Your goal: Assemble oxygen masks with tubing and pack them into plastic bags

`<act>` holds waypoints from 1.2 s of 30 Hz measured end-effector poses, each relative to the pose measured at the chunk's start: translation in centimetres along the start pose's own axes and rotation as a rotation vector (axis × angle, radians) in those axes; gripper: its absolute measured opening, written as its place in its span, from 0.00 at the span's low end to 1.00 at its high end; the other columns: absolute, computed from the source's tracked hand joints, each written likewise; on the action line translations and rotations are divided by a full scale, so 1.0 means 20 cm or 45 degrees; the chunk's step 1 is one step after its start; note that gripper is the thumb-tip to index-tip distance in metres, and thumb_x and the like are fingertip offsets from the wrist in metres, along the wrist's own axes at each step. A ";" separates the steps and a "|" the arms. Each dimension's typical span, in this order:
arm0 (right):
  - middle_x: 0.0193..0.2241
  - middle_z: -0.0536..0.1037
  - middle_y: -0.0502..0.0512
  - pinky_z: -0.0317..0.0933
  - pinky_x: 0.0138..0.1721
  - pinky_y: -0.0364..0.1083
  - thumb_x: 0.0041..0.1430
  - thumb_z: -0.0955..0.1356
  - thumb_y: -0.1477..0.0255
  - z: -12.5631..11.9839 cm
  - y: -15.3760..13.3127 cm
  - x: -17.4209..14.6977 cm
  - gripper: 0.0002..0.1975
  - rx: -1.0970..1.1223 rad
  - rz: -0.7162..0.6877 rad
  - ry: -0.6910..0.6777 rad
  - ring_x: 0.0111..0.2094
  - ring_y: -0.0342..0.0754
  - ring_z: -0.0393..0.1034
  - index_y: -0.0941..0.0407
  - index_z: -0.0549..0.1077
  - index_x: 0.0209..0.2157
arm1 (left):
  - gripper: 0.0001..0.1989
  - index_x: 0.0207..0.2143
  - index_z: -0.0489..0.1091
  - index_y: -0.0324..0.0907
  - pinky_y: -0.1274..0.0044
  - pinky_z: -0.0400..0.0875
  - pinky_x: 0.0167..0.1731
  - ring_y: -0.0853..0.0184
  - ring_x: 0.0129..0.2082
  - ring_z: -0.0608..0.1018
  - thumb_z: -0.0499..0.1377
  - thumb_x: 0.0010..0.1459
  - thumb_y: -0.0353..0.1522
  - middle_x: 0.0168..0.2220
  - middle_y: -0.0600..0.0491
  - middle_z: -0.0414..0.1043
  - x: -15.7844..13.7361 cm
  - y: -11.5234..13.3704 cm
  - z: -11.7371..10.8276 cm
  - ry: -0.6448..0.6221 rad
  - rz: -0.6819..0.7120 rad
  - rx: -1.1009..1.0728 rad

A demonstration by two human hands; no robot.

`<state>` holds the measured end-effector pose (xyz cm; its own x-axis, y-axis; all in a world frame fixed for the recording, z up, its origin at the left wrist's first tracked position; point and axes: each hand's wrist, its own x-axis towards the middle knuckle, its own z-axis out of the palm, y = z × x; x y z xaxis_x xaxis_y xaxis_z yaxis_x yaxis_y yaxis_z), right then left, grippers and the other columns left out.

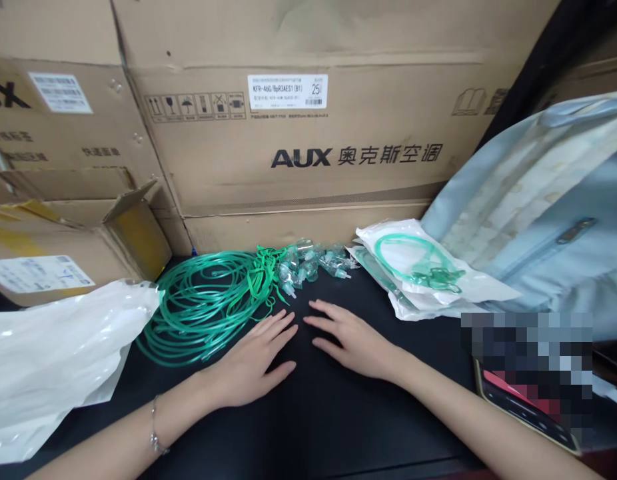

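My left hand [256, 360] lies palm down over the black table [308, 427], fingers stretched out and holding nothing. Just beyond its fingertips is a heap of green straps [261, 280], and to its left a coil of green clear tubing [198, 307]. My right hand [351, 337] is also spread and holds nothing, with its fingertips a short way from the left hand's. Ahead of both hands sit several small clear plastic nebulizer cups [298, 270]. Beyond my right hand, white packages [428, 267] with a green tube inside lie stacked.
White plastic packaging [63, 360] covers the table's left side. A small open carton [63, 233] stands behind it. Large cardboard boxes [298, 187] wall off the back. At the right are a light blue bag [548, 220] and a phone [528, 407] near a blurred-out patch.
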<state>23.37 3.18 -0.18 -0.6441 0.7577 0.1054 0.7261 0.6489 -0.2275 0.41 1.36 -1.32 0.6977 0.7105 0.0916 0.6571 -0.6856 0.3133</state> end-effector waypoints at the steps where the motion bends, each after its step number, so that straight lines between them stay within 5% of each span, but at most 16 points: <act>1: 0.58 0.57 0.59 0.48 0.57 0.52 0.60 0.59 0.65 -0.01 0.02 0.02 0.21 -0.030 0.060 0.083 0.59 0.52 0.49 0.56 0.64 0.53 | 0.26 0.59 0.51 0.43 0.60 0.49 0.57 0.59 0.62 0.48 0.47 0.60 0.40 0.62 0.47 0.47 0.00 0.00 0.00 0.012 0.007 -0.002; 6: 0.57 0.57 0.65 0.48 0.57 0.51 0.58 0.58 0.76 -0.09 0.18 0.17 0.22 -0.175 0.538 0.471 0.58 0.54 0.50 0.64 0.61 0.54 | 0.19 0.52 0.61 0.43 0.62 0.52 0.57 0.60 0.60 0.55 0.48 0.60 0.36 0.57 0.48 0.59 0.00 0.01 -0.01 0.097 0.108 0.058; 9: 0.54 0.61 0.70 0.50 0.55 0.53 0.57 0.57 0.80 -0.13 0.25 0.25 0.22 -0.155 0.638 0.492 0.56 0.58 0.55 0.68 0.60 0.54 | 0.16 0.50 0.63 0.41 0.63 0.53 0.56 0.61 0.57 0.60 0.48 0.60 0.33 0.55 0.46 0.61 0.00 0.03 -0.02 0.124 0.185 0.145; 15: 0.42 0.74 0.65 0.57 0.47 0.54 0.55 0.61 0.78 -0.21 0.25 0.23 0.13 0.042 0.760 0.466 0.46 0.58 0.67 0.61 0.72 0.42 | 0.14 0.47 0.65 0.40 0.63 0.55 0.55 0.61 0.54 0.64 0.48 0.58 0.28 0.53 0.45 0.62 0.00 0.05 -0.06 0.253 0.257 0.150; 18: 0.34 0.77 0.59 0.62 0.40 0.48 0.56 0.62 0.76 -0.25 0.18 0.18 0.11 0.255 0.719 0.412 0.38 0.51 0.72 0.60 0.74 0.38 | 0.17 0.50 0.61 0.43 0.63 0.60 0.52 0.59 0.54 0.63 0.51 0.57 0.30 0.56 0.45 0.57 0.04 0.06 -0.06 0.334 0.108 -0.183; 21: 0.29 0.78 0.53 0.64 0.34 0.41 0.55 0.64 0.73 -0.25 0.09 0.14 0.09 0.518 0.595 0.294 0.31 0.44 0.73 0.59 0.73 0.37 | 0.24 0.54 0.56 0.44 0.65 0.66 0.47 0.59 0.52 0.66 0.55 0.54 0.32 0.56 0.44 0.57 0.12 0.06 -0.01 0.402 -0.099 -0.804; 25: 0.26 0.76 0.52 0.63 0.30 0.40 0.50 0.67 0.73 -0.17 0.00 0.13 0.08 1.271 0.546 0.172 0.28 0.42 0.72 0.61 0.72 0.34 | 0.22 0.51 0.59 0.41 0.70 0.71 0.40 0.62 0.43 0.73 0.56 0.53 0.34 0.52 0.44 0.63 0.21 0.06 0.07 0.447 -0.313 -1.510; 29: 0.24 0.74 0.50 0.60 0.29 0.40 0.44 0.71 0.71 -0.10 -0.02 0.12 0.11 1.578 0.545 0.131 0.27 0.41 0.71 0.61 0.72 0.31 | 0.18 0.47 0.62 0.42 0.72 0.69 0.41 0.65 0.42 0.73 0.58 0.52 0.32 0.49 0.48 0.66 0.21 0.06 0.09 0.452 -0.286 -1.669; 36: 0.22 0.72 0.48 0.59 0.27 0.39 0.45 0.70 0.70 -0.08 -0.01 0.12 0.10 1.668 0.443 0.133 0.25 0.39 0.68 0.60 0.70 0.30 | 0.16 0.42 0.64 0.41 0.75 0.70 0.33 0.67 0.35 0.74 0.60 0.50 0.33 0.43 0.49 0.69 0.19 0.06 0.06 0.437 -0.319 -1.687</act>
<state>22.06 4.89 1.57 -0.4124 0.9068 -0.0872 0.0486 -0.0737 -0.9961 4.18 3.02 -1.70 0.3719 0.9260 0.0652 -0.1389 -0.0140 0.9902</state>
